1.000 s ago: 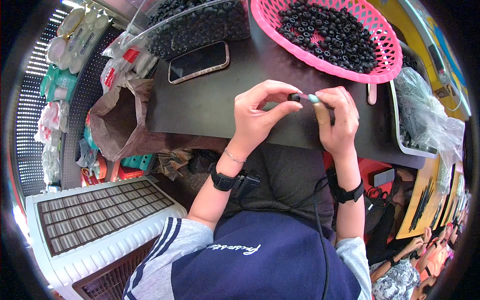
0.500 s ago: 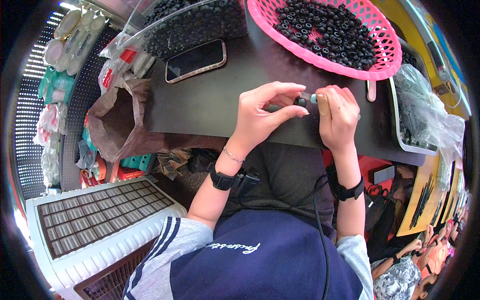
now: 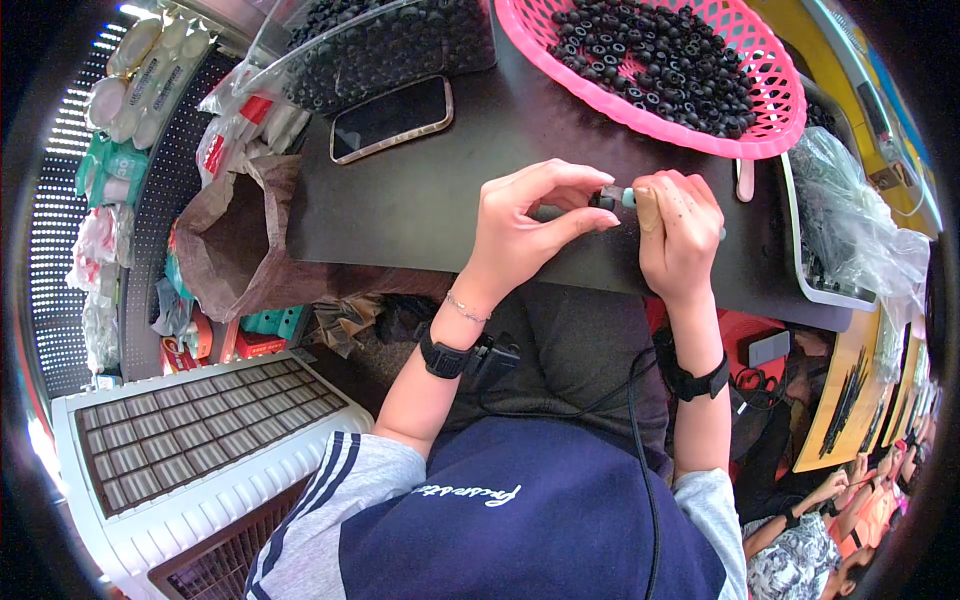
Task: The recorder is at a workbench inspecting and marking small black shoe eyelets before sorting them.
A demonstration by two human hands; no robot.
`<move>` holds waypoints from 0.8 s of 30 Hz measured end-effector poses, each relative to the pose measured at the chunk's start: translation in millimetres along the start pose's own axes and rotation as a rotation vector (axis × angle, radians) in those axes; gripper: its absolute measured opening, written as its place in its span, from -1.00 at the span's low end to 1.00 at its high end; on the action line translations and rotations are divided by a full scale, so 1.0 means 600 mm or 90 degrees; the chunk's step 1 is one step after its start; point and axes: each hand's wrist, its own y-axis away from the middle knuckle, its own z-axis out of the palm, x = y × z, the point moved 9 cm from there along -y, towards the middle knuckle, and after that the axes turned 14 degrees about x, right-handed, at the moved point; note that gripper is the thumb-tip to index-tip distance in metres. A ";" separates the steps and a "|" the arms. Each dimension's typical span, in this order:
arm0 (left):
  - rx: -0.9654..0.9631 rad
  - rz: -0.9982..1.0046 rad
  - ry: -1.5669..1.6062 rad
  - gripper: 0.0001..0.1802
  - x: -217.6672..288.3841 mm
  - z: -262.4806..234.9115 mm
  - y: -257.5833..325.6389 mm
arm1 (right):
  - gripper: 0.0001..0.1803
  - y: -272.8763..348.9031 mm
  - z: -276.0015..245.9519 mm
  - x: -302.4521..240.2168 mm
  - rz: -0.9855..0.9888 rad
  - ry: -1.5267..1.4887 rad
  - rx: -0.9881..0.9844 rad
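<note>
Black part (image 3: 603,201), small and rounded, sits pinched in left hand (image 3: 520,215); right hand (image 3: 682,235) grips pale-blue-handled tool (image 3: 628,198).

A flat, dark grey tabletop (image 3: 400,200) spans the upper centre. Placed on it: transparent plastic box (image 3: 470,55), top left; rectangular pale-rimmed smartphone (image 3: 392,120), just below; oval pink lattice plastic basket (image 3: 640,122), top right; pale pink stick (image 3: 745,182), beneath its lower edge; white-rimmed tray (image 3: 796,250), right.

Left hand (image 3: 522,222) pinching black part (image 3: 603,200), right hand (image 3: 682,238) gripping light-blue tool (image 3: 629,197), pink basket (image 3: 655,128) beyond
</note>
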 end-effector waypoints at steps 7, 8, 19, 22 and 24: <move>0.003 0.006 0.001 -0.71 0.001 0.000 -0.001 | -0.93 -0.002 -0.003 -0.003 -0.004 0.002 0.011; 0.002 0.009 -0.001 -0.71 0.001 0.000 -0.001 | -0.93 -0.002 -0.004 -0.004 -0.007 0.004 0.014; -0.041 0.021 -0.030 -0.64 0.007 0.004 -0.001 | -0.95 -0.001 -0.005 -0.003 -0.014 0.004 0.024; -0.042 0.028 -0.037 -0.64 0.008 0.003 -0.001 | -0.95 -0.003 -0.004 -0.004 -0.009 -0.002 0.021; -0.039 0.023 -0.037 -0.64 0.008 0.003 -0.001 | -0.94 -0.003 -0.004 -0.004 -0.009 -0.004 0.023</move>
